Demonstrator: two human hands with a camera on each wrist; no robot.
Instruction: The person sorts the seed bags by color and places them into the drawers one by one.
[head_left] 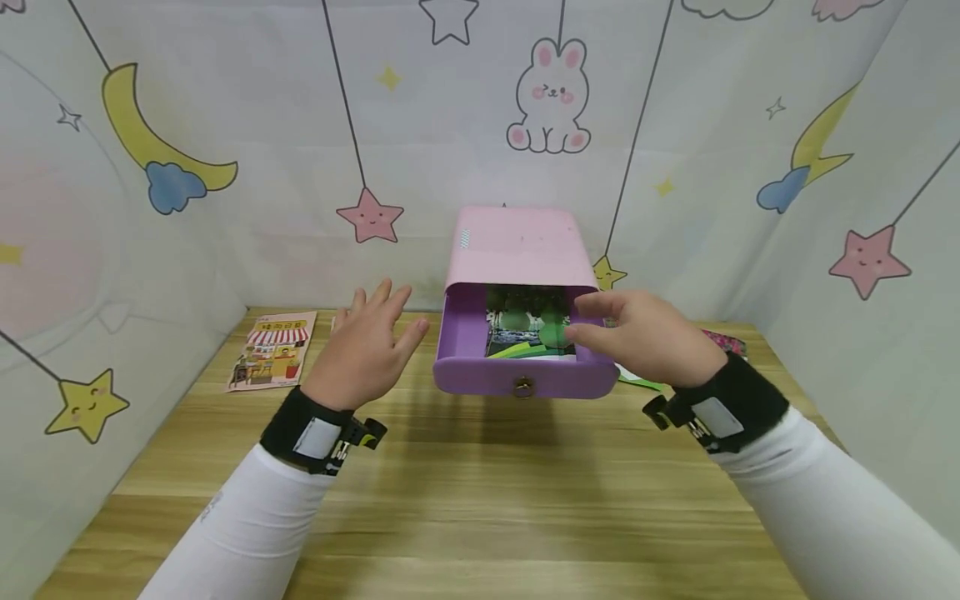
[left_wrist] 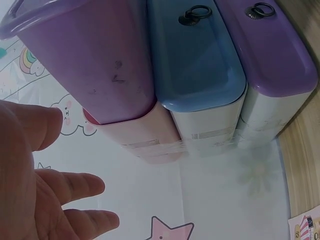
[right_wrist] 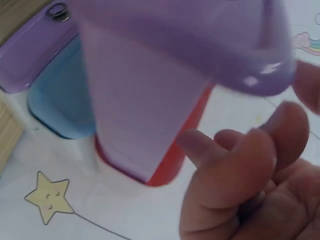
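A pink-topped drawer cabinet [head_left: 525,242] stands at the back of the table, its purple top drawer [head_left: 465,379] pulled out. Inside lie a dark printed sheet [head_left: 501,329] with green round shapes and some green and yellow strips [head_left: 517,350]. My left hand [head_left: 363,346] hovers left of the drawer with fingers spread, holding nothing. My right hand [head_left: 656,333] is at the drawer's right side, thumb and forefinger overlapping its inside in the head view. In the right wrist view, its fingers [right_wrist: 227,170] are loosely bent beside the drawer with nothing between them.
Below the open drawer are a blue drawer [left_wrist: 200,60] and another purple drawer [left_wrist: 275,50], both closed, with ring pulls. A shop-picture booklet [head_left: 272,350] lies at the table's left. A patterned item [head_left: 726,342] and a green-edged piece [head_left: 637,379] lie to the right.
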